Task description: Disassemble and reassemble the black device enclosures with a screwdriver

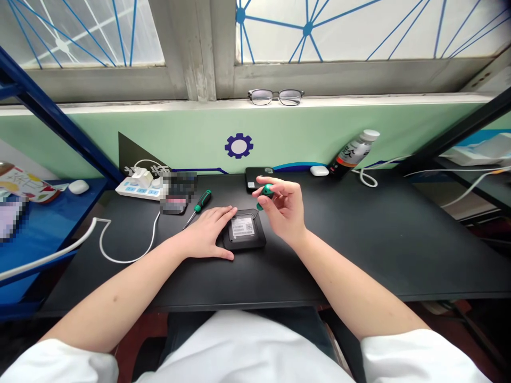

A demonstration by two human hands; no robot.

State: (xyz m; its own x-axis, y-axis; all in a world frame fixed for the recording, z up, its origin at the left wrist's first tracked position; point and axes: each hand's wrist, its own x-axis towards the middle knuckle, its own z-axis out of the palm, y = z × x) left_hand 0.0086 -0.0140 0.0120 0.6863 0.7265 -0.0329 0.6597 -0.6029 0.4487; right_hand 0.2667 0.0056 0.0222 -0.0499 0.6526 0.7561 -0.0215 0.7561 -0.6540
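A square black box (261, 240), with a white printed label on its top face, lies flat on the desk. My left hand (207, 231) rests against its left side, fingers stretched out and thumb spread apart near the front corner. Between the thumb and fingers of my right hand (285, 210) is a screwdriver (268, 190) with a green and black handle. Its thin shaft slants down to the box's far right corner; whether the tip sits in a screw is too small to tell. A second green and black screwdriver (204, 200) lies beyond my left hand.
Behind the box is another black case (251, 180). A white power strip (138, 189) and its cable (120, 261) occupy the left side, beside a blurred phone-like item (175, 205). A bottle (353, 154) leans on the back wall near a white earbud case (319, 171). Glasses (275, 97) rest on the sill.
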